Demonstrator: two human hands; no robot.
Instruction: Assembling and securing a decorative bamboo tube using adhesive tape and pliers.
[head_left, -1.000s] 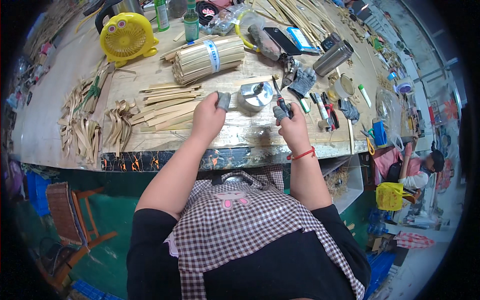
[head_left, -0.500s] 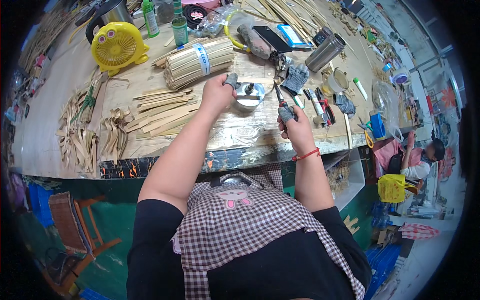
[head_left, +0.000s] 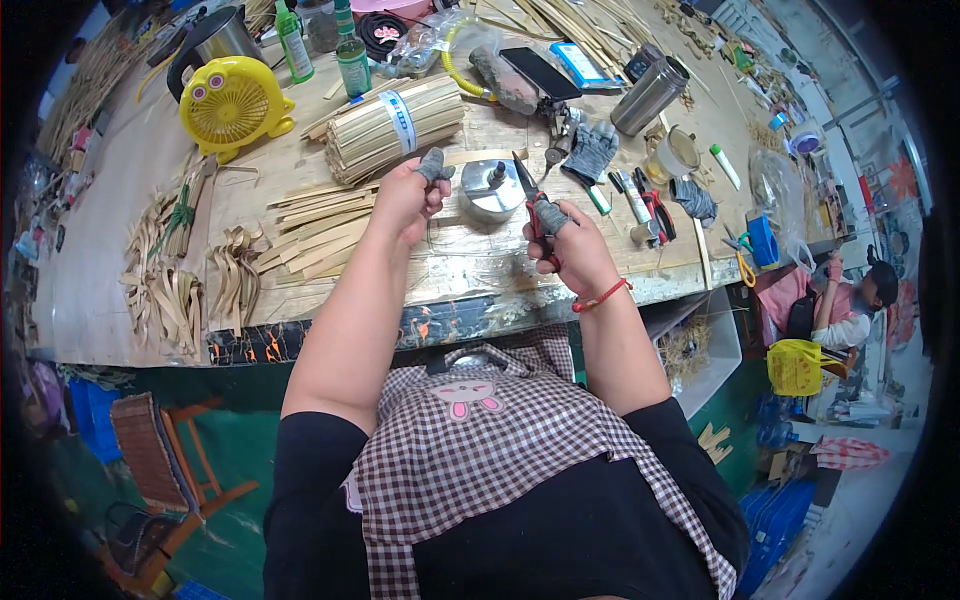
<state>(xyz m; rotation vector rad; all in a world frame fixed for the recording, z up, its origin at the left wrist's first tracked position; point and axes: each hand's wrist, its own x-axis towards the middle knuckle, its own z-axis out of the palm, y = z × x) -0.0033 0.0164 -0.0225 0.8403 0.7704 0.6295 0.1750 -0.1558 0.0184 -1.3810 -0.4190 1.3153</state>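
The left forearm (head_left: 345, 310) reaches forward and slants inward, its wrist (head_left: 385, 238) nearly in line with it, and ends in a left hand (head_left: 402, 200) with curled fingers (head_left: 436, 196) and a grey-wrapped thumb (head_left: 431, 163) pointing ahead, though whether those fingers pinch anything is hard to tell from this angle. The right hand (head_left: 578, 245), apart from the left and slightly nearer the body, is closed in a firm grip, its own wrapped thumb lying over the top and its fingers folded beneath. Behind it the right forearm (head_left: 620, 340) slopes outward toward the elbow.
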